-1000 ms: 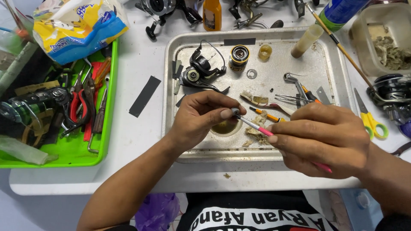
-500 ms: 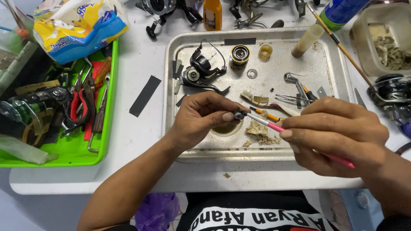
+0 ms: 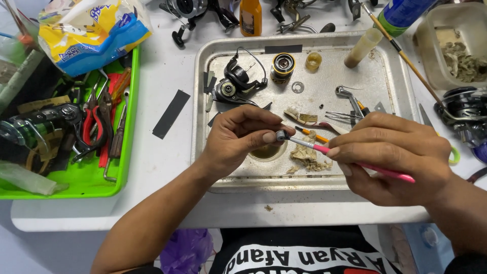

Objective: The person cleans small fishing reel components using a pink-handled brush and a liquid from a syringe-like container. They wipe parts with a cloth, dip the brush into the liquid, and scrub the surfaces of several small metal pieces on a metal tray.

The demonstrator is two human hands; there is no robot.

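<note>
Both hands work over a shallow metal tray [image 3: 203, 152] on a white desk [image 3: 167, 167]. Left hand [image 3: 238, 139], above the tray's near middle, pinches a small metal part [image 3: 280, 135] between thumb and fingertips. Right hand [image 3: 393, 155], over the tray's near right corner, grips a pink-handled brush [image 3: 355, 162] like a pen, its tip touching the part.

Left of the tray, a green bin [image 3: 127, 152] holds pliers and other hand tools, with a yellow-and-blue bag [image 3: 91, 33] behind it and a strip of black tape [image 3: 171, 113] lying between bin and tray. Inside the tray, toward its far side, rest a stripped fishing reel body [image 3: 231, 83], a spool [image 3: 282, 66] and a washer [image 3: 298, 87]; a soiled wad of tissue [image 3: 307, 155] lies just under the brush. Right of the tray sit a clear tub [image 3: 456, 50] and another reel [image 3: 464, 114].

Judging by the grip, the work goes best with the part held steady, turned slowly, and brushed lightly above the tray so nothing small drops away.
</note>
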